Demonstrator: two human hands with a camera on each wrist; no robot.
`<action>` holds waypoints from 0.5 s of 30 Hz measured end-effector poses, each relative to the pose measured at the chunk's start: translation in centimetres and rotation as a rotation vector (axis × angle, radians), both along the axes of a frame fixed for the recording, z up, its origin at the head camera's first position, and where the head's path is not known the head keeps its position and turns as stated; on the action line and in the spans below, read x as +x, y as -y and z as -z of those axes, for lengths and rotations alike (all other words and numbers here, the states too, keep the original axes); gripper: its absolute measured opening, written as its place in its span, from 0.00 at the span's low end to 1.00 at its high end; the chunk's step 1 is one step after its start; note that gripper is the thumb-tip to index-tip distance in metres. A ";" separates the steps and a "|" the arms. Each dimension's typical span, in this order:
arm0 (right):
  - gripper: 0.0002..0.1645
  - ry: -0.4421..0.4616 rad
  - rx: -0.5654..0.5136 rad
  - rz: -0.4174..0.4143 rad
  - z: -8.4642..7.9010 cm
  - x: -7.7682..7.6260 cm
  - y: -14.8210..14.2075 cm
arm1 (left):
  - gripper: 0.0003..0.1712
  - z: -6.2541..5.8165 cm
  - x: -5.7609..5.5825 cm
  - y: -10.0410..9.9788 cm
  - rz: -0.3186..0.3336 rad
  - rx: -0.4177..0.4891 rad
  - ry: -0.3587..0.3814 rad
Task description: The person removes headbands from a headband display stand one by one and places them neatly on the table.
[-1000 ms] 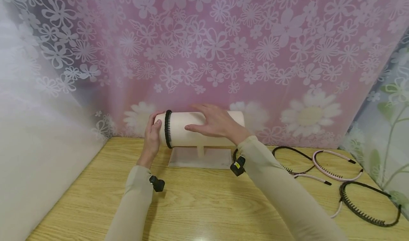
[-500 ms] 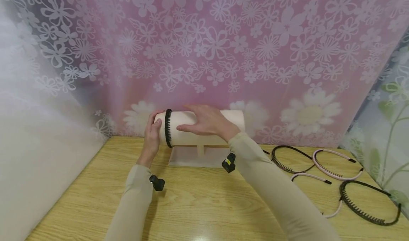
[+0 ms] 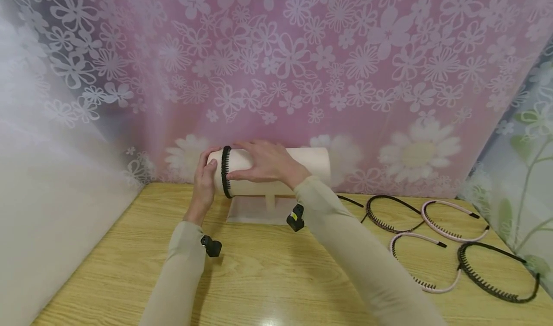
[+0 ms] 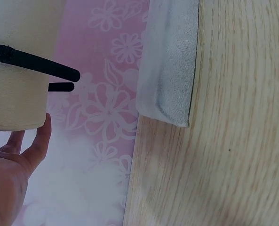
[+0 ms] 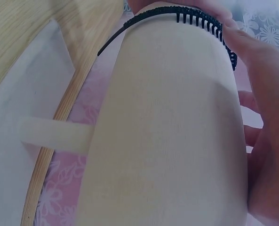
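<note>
A cream cylindrical display stand (image 3: 314, 163) lies sideways on a post above its pale flat base (image 3: 246, 211). Round its left part sits a black toothed headband (image 3: 226, 184), whose two tips (image 4: 64, 73) stick out below in the left wrist view. My left hand (image 3: 203, 187) grips the cylinder's left end, thumb in front and fingers behind. My right hand (image 3: 268, 163) lies over the top of the cylinder with fingers stretched leftward. In the right wrist view its thumb (image 5: 243, 44) touches the headband's toothed side. Its other fingers are partly hidden behind the cylinder.
On the right of the wooden table (image 3: 255, 278) lie several more headbands: a dark one (image 3: 382, 225), a pink one (image 3: 445, 232), a pale pink one (image 3: 449, 287) and a black one (image 3: 488, 287). A pink flowered curtain (image 3: 276, 76) hangs close behind the stand.
My right hand has slid left along the cylinder until its thumb reaches the headband. The left hand has kept its grip, and the headband looks unmoved on the cylinder.
</note>
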State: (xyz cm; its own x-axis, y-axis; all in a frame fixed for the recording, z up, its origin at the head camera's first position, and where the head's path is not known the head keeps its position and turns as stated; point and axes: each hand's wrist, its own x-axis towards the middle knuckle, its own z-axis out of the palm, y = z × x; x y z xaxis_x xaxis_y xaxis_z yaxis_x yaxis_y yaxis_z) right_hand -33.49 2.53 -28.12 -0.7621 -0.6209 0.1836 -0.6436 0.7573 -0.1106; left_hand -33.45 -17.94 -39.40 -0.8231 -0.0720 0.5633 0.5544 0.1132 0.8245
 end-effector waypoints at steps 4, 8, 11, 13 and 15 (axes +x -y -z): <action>0.59 0.003 0.020 0.020 0.0 0.2 0.5 | 0.24 0.0 0.0 0.0 0.007 -0.001 -0.005; 0.61 0.010 0.036 0.033 0.0 0.2 0.9 | 0.24 0.0 -0.1 0.1 0.021 0.010 -0.021; 0.62 0.007 0.052 0.038 0.1 0.1 1.1 | 0.24 0.0 -0.1 0.1 0.019 0.012 -0.021; 0.63 -0.002 0.066 0.042 0.1 0.2 1.2 | 0.24 0.1 -0.1 0.1 0.016 0.011 -0.018; 0.62 -0.013 0.081 0.047 0.1 0.2 1.3 | 0.24 0.1 -0.2 0.1 0.012 0.006 -0.017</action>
